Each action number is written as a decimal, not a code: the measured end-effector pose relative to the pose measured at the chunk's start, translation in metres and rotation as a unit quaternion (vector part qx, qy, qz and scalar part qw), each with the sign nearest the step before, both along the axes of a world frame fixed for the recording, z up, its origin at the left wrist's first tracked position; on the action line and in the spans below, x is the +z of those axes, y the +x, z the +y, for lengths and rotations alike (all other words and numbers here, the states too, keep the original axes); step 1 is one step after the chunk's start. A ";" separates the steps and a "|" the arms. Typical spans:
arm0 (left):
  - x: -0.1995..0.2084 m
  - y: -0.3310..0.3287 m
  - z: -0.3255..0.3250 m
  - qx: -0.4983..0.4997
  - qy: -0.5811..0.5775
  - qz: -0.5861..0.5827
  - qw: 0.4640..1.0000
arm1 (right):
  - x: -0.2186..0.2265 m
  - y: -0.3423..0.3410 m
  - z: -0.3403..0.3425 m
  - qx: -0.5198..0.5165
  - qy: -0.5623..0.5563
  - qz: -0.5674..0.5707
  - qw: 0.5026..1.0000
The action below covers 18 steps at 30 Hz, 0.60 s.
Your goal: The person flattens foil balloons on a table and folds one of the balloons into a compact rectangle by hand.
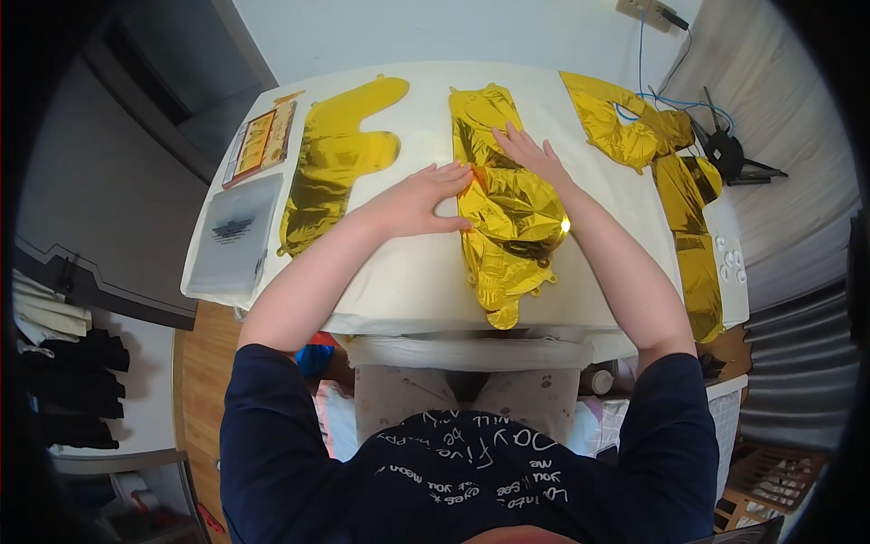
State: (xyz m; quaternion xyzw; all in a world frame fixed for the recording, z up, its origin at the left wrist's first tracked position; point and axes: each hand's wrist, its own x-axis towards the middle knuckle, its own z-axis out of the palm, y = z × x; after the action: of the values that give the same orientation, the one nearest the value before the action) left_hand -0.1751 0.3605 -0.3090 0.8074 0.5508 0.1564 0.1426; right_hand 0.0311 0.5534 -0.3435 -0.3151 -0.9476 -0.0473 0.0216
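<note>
Two hands, the left hand (pixel 421 201) and right hand (pixel 535 159), spread flat, fingers on one balloon (pixel 517 213) mid-table. One balloon lies left (pixel 322 168); gold foil (pixel 700 281) lies right, its pieces uncountable. Cream cloth (pixel 399 276) covers the table; the wall (pixel 399 32) is pale. The middle balloon looks shiny, gold, creased.

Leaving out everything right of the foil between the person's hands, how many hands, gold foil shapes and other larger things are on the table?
Hands: 2 (left hand, right hand)
Gold foil shapes: 2 (middle foil, left foil)
Grey flat pouch: 1
Brown-edged flat pack: 1
Total: 6
</note>
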 end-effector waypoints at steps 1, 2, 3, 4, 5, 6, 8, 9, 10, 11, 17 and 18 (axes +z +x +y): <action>0.000 0.000 0.000 0.000 -0.001 0.001 1.000 | 0.003 -0.005 0.000 -0.013 0.030 -0.059 0.998; -0.001 -0.001 0.000 0.000 -0.001 0.003 1.000 | 0.005 -0.008 0.003 -0.027 0.060 -0.118 0.991; 0.000 0.003 0.003 -0.006 0.002 0.002 1.000 | -0.001 -0.001 0.014 -0.033 0.062 -0.119 0.990; 0.002 0.007 0.007 -0.011 0.003 0.001 1.000 | -0.008 0.007 0.023 -0.023 -0.006 -0.023 0.999; 0.001 0.005 0.005 -0.006 0.001 0.001 1.000 | -0.006 0.004 0.019 -0.003 -0.077 0.075 0.994; -0.001 0.003 0.004 -0.004 0.000 0.002 1.000 | -0.004 0.005 0.016 -0.001 -0.077 0.076 0.994; -0.002 -0.002 -0.001 0.004 0.006 0.007 1.000 | 0.008 0.011 0.000 0.030 -0.217 0.214 0.952; -0.002 -0.003 -0.003 0.006 0.006 0.007 1.000 | 0.016 0.010 -0.009 0.032 -0.217 0.214 0.952; -0.002 -0.004 -0.006 0.010 0.005 0.002 1.000 | 0.024 0.007 -0.019 0.020 -0.320 0.311 0.894; 0.000 0.000 -0.003 0.006 0.007 -0.005 1.000 | 0.029 0.012 -0.021 0.001 -0.411 0.403 0.818; 0.006 0.004 -0.003 0.006 -0.006 -0.019 1.000 | 0.032 0.019 -0.003 -0.065 -0.503 0.511 0.694; 0.005 0.004 -0.004 0.008 -0.005 -0.020 1.000 | 0.032 0.018 -0.005 -0.064 -0.504 0.509 0.695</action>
State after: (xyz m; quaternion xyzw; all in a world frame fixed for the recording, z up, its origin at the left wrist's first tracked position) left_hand -0.1713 0.3565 -0.3036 0.7988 0.5551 0.1710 0.1569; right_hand 0.0495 0.5488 -0.3116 -0.3144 -0.6510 0.6037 0.3360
